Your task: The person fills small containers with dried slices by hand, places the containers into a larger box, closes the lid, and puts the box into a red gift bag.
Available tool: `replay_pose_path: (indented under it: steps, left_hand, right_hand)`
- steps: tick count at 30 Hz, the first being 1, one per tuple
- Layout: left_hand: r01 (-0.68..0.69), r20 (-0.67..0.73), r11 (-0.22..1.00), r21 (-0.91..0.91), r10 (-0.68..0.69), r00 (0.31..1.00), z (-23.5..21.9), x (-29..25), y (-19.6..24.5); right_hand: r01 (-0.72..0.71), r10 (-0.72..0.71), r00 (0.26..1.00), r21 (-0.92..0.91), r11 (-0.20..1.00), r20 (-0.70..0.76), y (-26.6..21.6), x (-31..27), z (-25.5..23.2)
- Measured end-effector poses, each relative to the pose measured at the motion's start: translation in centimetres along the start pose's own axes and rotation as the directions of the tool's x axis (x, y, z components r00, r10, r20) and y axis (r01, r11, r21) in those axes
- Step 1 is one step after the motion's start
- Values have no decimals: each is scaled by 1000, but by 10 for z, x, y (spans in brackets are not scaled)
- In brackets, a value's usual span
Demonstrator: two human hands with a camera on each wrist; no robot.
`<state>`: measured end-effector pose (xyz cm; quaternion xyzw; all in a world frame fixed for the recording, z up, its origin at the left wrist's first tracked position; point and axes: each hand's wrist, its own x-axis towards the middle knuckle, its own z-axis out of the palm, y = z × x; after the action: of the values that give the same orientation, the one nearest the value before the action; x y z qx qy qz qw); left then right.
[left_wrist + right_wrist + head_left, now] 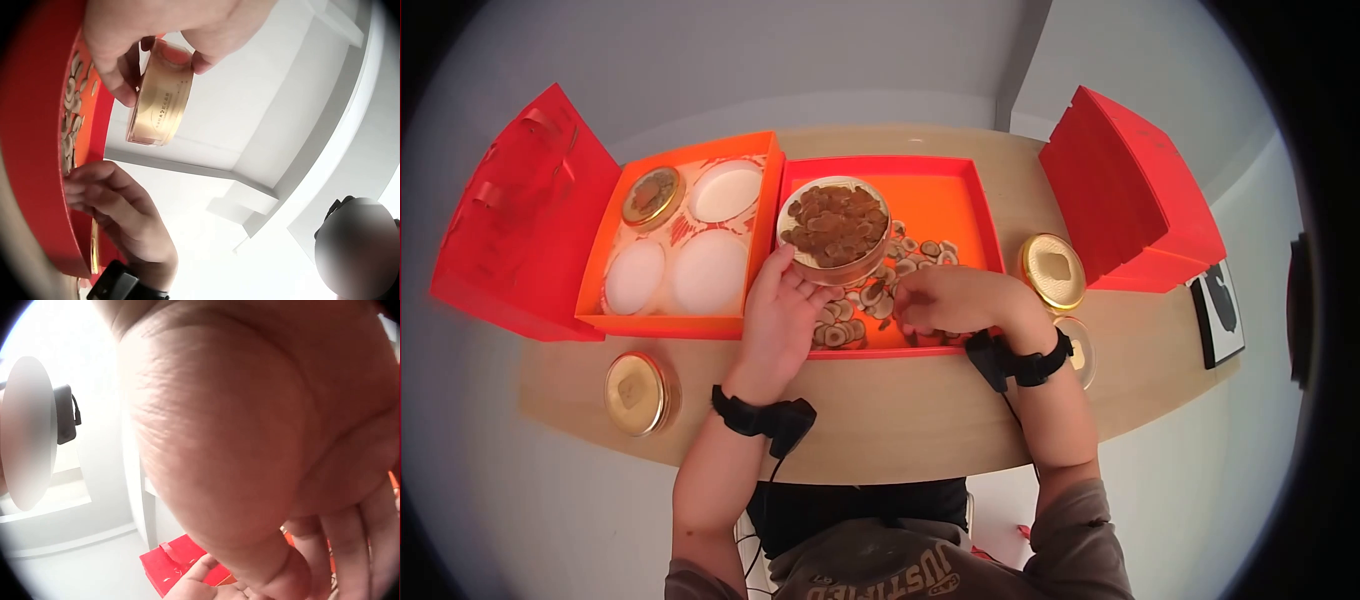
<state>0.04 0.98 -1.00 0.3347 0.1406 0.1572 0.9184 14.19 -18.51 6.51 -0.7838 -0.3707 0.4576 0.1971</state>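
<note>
Round clear container (835,225), filled with dark brown pieces, is tilted in my left hand (778,320), whose fingers and thumb grip its side. Below and right of it, pale ring-edged slices (837,326) lie scattered in the red-rimmed orange tray (960,205). My right hand (960,298) is over these slices at the tray's near right part, fingers bent down; its fingertips are partly hidden. The left wrist view shows the container (161,94) side-on, and my right hand (125,212) with bent fingers by the slices; whether it pinches one cannot be seen.
An orange box (760,240) with round white recesses and one gold-rimmed jar (652,197) stands left. Red boxes (530,220) (1130,190) flank both sides. Gold-lidded jars sit front left (637,393) and right (1053,272). A framed picture (1220,315) lies far right.
</note>
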Motion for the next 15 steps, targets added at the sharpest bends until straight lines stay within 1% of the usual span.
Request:
replay_pose_path:
  steps: [1, 3, 4, 6, 7, 9, 10, 11, 12, 13, 15]
  left_hand:
    - [-3, -1, 1000, 0, 3, 1000, 1, -1, 1]
    - [-1, -10, 1000, 8, 1, 1000, 5, -1, 0]
    - [0, -28, 1000, -1, 0, 1000, 6, -1, 1]
    - [-2, -11, 1000, -5, 2, 1000, 3, 0, -1]
    - [-7, 2, 1000, -5, 7, 1000, 1, 0, -1]
    - [1, 9, 1000, -2, -1, 1000, 1, 0, 0]
    - [1, 9, 1000, 0, -1, 1000, 1, 0, 0]
    - [5, 17, 1000, -3, -5, 1000, 2, 0, 0]
    - [2, 3, 1000, -2, -2, 1000, 4, -1, 0]
    - [-2, -12, 1000, -2, 2, 1000, 4, -1, 0]
    - [0, -11, 1000, -2, 0, 1000, 2, 0, 0]
  right_hand:
    - [3, -3, 1000, -2, 1000, 1, 0, -1, 0]
    - [-10, 18, 994, 76, 997, -106, -1, -5, -2]
    - [-15, 23, 994, 76, 997, -109, -1, -6, -3]
    - [-68, 70, 986, 20, 997, -154, 0, -7, -8]
    - [-75, 77, 984, 22, 997, -158, 0, -8, -8]
    - [-47, 36, 981, -53, 997, -191, 0, -8, -8]
    - [-54, 42, 979, -51, 997, -199, 7, -4, -8]
    - [44, -67, 961, -90, 995, -269, 12, 2, -7]
    - [139, -178, 927, -138, 981, -330, 17, 5, -7]
    - [134, -174, 927, -140, 981, -333, 20, 4, -8]
    - [70, -92, 934, -76, 995, -344, 9, -4, -11]
